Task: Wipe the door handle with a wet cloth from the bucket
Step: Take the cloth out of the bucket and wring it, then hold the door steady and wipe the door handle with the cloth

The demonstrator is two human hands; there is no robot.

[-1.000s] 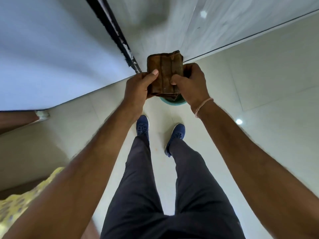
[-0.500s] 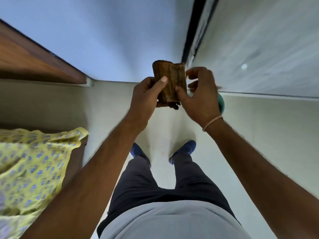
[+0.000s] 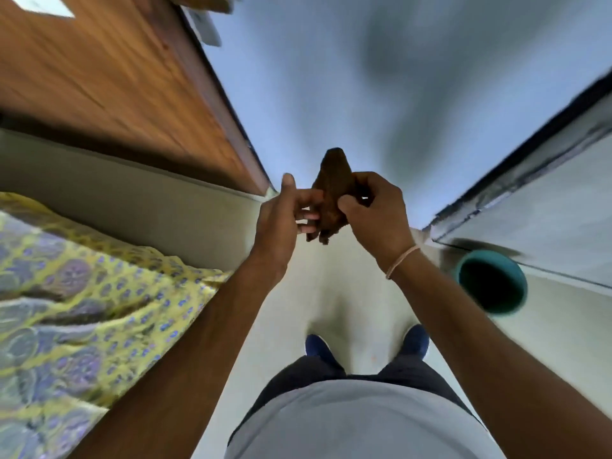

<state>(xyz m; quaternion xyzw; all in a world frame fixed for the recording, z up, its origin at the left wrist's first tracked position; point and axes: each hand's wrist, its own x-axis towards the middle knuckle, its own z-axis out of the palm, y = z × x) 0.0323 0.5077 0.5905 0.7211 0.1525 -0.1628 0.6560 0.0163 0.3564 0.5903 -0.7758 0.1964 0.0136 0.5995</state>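
A brown folded cloth [image 3: 332, 190] is held up in front of me at chest height. My right hand [image 3: 376, 215] grips its right side, thumb on the front. My left hand [image 3: 284, 215] is beside the cloth's left edge with its fingers spread and only the fingertips touching it. The teal bucket [image 3: 491, 281] stands on the floor at the right, against the wall. A wooden door [image 3: 109, 81] fills the upper left; something pale and blurred [image 3: 207, 26] sits on its edge near the top, and I cannot tell whether it is the handle.
A bed with a yellow and purple patterned sheet [image 3: 82, 293] lies at the left. A pale blue wall [image 3: 364, 77] is straight ahead. A dark-framed panel [image 3: 530, 180] runs along the right. My blue shoes [image 3: 415, 341] stand on the pale tiled floor.
The view has swung left, so the wooden door and the bed have come in and the bucket has slid right. My left hand has loosened from the cloth, which has turned edge-on in my right hand.
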